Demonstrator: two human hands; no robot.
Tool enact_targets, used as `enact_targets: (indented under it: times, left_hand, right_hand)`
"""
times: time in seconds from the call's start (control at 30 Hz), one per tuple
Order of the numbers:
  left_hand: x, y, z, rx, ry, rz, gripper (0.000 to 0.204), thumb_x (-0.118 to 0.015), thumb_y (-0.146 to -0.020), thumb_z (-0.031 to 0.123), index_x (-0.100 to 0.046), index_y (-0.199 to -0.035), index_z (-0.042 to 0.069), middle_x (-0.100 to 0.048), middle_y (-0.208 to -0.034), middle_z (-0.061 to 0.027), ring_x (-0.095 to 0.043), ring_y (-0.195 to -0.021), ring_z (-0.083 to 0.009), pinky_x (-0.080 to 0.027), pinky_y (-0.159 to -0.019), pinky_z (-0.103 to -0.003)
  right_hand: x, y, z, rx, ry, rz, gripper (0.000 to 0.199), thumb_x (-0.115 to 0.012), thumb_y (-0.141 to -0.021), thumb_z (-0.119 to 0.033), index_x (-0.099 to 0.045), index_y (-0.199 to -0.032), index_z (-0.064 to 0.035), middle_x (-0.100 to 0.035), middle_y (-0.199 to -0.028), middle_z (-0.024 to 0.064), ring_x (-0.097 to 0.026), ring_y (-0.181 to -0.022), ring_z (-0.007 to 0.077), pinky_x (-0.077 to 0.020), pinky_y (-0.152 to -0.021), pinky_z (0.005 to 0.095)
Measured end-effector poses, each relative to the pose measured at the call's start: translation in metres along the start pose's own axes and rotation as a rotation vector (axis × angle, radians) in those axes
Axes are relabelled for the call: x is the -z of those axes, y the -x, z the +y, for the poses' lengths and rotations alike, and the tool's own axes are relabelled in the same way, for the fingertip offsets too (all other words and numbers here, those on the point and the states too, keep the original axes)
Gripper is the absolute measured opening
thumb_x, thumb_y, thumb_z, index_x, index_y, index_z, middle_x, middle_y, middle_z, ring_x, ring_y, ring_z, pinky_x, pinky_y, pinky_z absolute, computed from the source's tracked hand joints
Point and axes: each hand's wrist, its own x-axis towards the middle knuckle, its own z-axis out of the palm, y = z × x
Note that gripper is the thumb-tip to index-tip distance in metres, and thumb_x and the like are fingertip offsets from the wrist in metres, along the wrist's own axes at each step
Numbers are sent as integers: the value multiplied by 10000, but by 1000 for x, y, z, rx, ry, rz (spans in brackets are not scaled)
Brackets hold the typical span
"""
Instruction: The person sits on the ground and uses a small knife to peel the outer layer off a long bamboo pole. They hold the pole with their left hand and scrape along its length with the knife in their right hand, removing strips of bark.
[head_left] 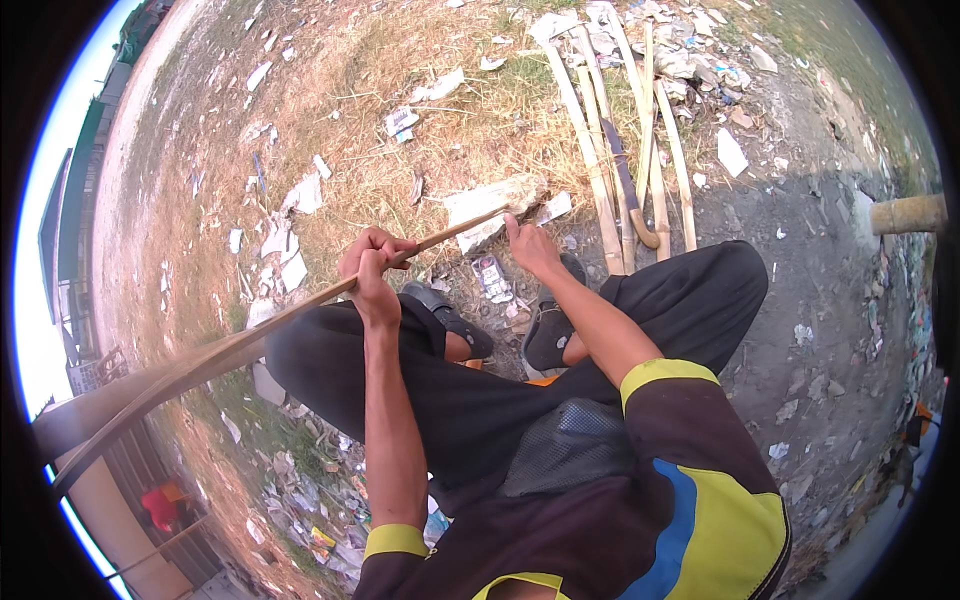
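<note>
A long, thin bamboo strip (320, 297) runs slantwise from the far lower left up to the middle of the view. My left hand (372, 275) is closed around it, a short way from its upper end. My right hand (532, 248) has its fingers curled, and its raised thumb meets the strip's tip. Right of that hand, several split bamboo pieces (610, 215) lie side by side on the ground. On top of them rests a long dark blade with a curved wooden handle (645, 232). A pale block (485, 208) lies on the ground behind the strip's tip.
My bent knees and dark shoes (550, 330) are beneath my hands. Dry grass with scattered paper and plastic litter (290, 250) spreads ahead. A thick bamboo pole end (908, 214) juts in at the right. Buildings and a red thing (160, 507) show at the left.
</note>
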Motion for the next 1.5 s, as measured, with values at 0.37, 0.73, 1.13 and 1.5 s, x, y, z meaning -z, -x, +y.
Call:
enact_targets:
  times: [0.37, 0.73, 1.13, 1.5]
  left_hand:
    - [-2, 0, 2, -12, -19, -21, 217, -362, -767, 133, -491, -642, 9, -597, -649, -135, -657, -669, -231, -509, -556, -313]
    - [8, 0, -2, 36, 71, 40, 244, -345, -792, 116, -494, -644, -7, -612, -693, -155, -658, -684, -227, -524, -569, -306]
    - [0, 11, 10, -17, -174, -155, 212, -363, -756, 143, -487, -639, 17, -651, -729, -186, -645, -729, -223, -507, -626, -331]
    - [17, 0, -2, 24, -17, -107, 224, -347, -790, 150, -487, -676, 18, -606, -708, -153, -670, -745, -266, -533, -597, -334]
  right_hand:
    - [-14, -27, 23, -74, 29, 69, 798, -210, -974, -574, -694, -917, 58, -638, -980, 330, -625, -964, 459, -496, -858, 518]
    - [17, -31, -2, -139, -124, -96, 728, -213, -990, -524, -630, -1114, 60, -619, -1101, 302, -586, -1105, 401, -459, -939, 472]
    - [45, 90, -66, 216, -80, -31, 843, -202, -984, -550, -656, -714, 107, -599, -756, 377, -607, -851, 517, -481, -825, 530]
    - [37, 79, -75, 191, 22, 31, 805, -221, -975, -566, -689, -807, 67, -652, -830, 315, -646, -852, 463, -511, -773, 530]
